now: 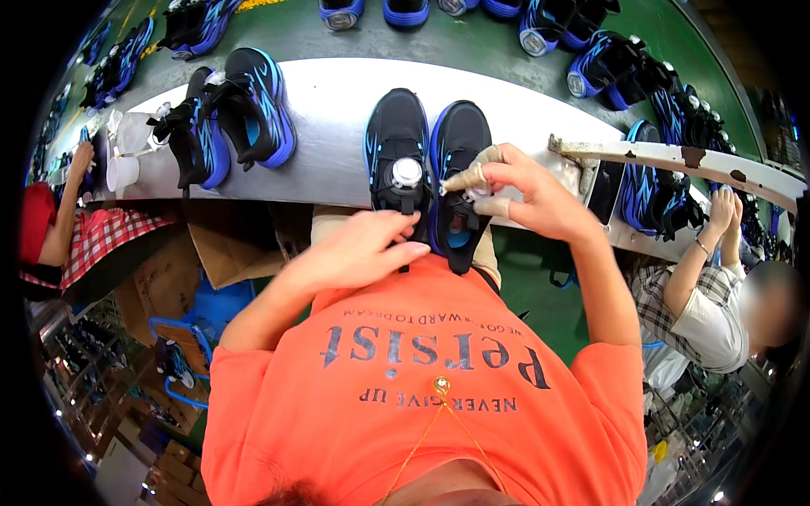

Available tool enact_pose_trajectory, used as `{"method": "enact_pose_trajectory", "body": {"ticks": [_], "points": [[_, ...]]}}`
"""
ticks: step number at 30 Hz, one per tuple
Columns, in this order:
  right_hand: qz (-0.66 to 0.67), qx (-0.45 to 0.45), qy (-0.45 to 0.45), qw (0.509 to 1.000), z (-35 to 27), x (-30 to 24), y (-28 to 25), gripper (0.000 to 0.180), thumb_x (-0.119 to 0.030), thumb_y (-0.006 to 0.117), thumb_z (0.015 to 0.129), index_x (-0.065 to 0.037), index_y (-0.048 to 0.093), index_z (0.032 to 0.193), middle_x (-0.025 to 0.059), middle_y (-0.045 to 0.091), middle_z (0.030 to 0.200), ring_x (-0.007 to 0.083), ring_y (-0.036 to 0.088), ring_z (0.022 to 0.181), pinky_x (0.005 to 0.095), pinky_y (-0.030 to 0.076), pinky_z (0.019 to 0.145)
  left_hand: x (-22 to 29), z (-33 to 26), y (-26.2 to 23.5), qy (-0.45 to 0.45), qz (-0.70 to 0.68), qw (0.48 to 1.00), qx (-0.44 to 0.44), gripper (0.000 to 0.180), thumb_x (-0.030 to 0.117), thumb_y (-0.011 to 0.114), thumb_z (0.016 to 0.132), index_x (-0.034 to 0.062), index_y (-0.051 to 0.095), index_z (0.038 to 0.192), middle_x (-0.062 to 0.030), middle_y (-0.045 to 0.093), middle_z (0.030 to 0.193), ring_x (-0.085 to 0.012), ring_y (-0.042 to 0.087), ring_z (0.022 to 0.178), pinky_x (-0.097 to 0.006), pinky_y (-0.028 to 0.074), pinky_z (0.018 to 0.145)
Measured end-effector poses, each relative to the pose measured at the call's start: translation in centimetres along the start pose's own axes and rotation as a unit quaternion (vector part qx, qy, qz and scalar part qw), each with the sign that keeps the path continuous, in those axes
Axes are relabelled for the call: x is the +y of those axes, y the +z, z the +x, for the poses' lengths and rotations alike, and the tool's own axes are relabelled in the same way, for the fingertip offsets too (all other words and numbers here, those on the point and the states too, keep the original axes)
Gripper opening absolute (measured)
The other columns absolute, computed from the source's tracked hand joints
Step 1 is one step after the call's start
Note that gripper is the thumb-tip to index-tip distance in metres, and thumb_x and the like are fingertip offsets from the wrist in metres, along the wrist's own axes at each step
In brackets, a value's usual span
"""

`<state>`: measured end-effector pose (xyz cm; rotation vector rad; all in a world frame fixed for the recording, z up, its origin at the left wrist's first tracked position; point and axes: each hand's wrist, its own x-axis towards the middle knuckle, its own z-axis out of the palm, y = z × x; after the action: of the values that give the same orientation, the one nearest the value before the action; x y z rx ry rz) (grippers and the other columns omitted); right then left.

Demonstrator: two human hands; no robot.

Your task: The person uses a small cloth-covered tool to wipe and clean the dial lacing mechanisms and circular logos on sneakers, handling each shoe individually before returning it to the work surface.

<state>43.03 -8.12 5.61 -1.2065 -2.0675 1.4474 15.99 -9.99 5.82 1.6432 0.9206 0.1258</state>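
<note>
**Shoe pair at bench edge, both hands at it**

Nearest me: worker in an orange shirt [287,422]. Left hand [359,242] at the left shoe's [398,118] heel, fingers bent; can't tell if it's gripping. Right hand [540,198], covers on some fingertips, thumb and forefinger apart over the right shoe [461,128]; can't tell if anything's pinched. Both shoes toe-out on a pale metal bench [325,173], heels past its near edge. Cardboard box [221,240] below left. Another pair [272,126] farther left on the bench. Chipped white bar [629,152] right. Co-workers both sides. Beyond: green surface [354,44], more shoes [407,12].
</note>
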Motion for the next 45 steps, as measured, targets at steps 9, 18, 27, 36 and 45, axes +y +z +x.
{"method": "enact_pose_trajectory", "body": {"ticks": [9, 18, 27, 36, 45], "points": [[-0.111, 0.106, 0.075, 0.985, -1.0, -1.4, 1.8, 0.037, -0.022, 0.071, 0.081, -0.015, 0.064, 0.117, 0.0102, 0.052, 0.084, 0.026, 0.055, 0.075, 0.0344, 0.046, 0.067, 0.1, 3.7, -0.5, 0.044, 0.087, 0.97, 0.222, 0.028, 0.003, 0.064, 0.082, 0.0056, 0.066, 0.109, -0.0057, 0.063, 0.106, -0.0152, 0.057, 0.088, -0.025, 0.045, 0.07], [-0.049, 0.057, 0.097, 0.992, -0.6, -0.5, 0.9, 0.046, -0.024, 0.074, 0.077, -0.018, 0.062, 0.12, 0.0112, 0.053, 0.086, 0.0268, 0.057, 0.08, 0.0358, 0.047, 0.07, 0.4, 3.5, -0.4, 0.045, 0.068, 0.976, 0.201, 0.043, -0.002, 0.063, 0.081, 0.0084, 0.061, 0.124, -0.003, 0.057, 0.098, -0.0112, 0.05, 0.079, -0.024, 0.044, 0.071], [-0.081, 0.05, 0.07, 0.993, -0.7, 0.3, 0.9, 0.049, -0.02, 0.075, 0.076, -0.017, 0.062, 0.124, 0.0104, 0.047, 0.09, 0.0225, 0.051, 0.079, 0.0319, 0.045, 0.07, -0.5, 3.6, -1.1, 0.044, -0.005, 0.989, 0.141, 0.05, -0.001, 0.065, 0.08, 0.0076, 0.057, 0.128, -0.004, 0.059, 0.103, -0.0107, 0.05, 0.08, -0.023, 0.042, 0.071], [-0.107, 0.15, 0.071, 0.98, -1.2, 0.6, 2.3, 0.036, -0.02, 0.077, 0.075, -0.013, 0.068, 0.11, 0.0061, 0.057, 0.084, 0.0182, 0.053, 0.067, 0.0299, 0.045, 0.063, 2.7, 2.3, 1.2, 0.133, 0.06, 0.944, 0.295, 0.02, 0.008, 0.068, 0.082, 0.0011, 0.063, 0.1, -0.008, 0.062, 0.095, -0.0184, 0.058, 0.076, -0.029, 0.047, 0.07], [-0.065, 0.119, 0.066, 0.989, -1.8, 1.0, 1.5, 0.036, -0.023, 0.07, 0.082, -0.018, 0.062, 0.118, 0.0084, 0.052, 0.087, 0.0256, 0.057, 0.076, 0.0352, 0.047, 0.066, 1.5, 4.3, 7.1, -0.173, -0.537, 0.825, 0.034, 0.03, 0.017, 0.05, 0.1, -0.0027, 0.054, 0.122, -0.0107, 0.059, 0.121, -0.0195, 0.063, 0.099, -0.03, 0.054, 0.079]]}}
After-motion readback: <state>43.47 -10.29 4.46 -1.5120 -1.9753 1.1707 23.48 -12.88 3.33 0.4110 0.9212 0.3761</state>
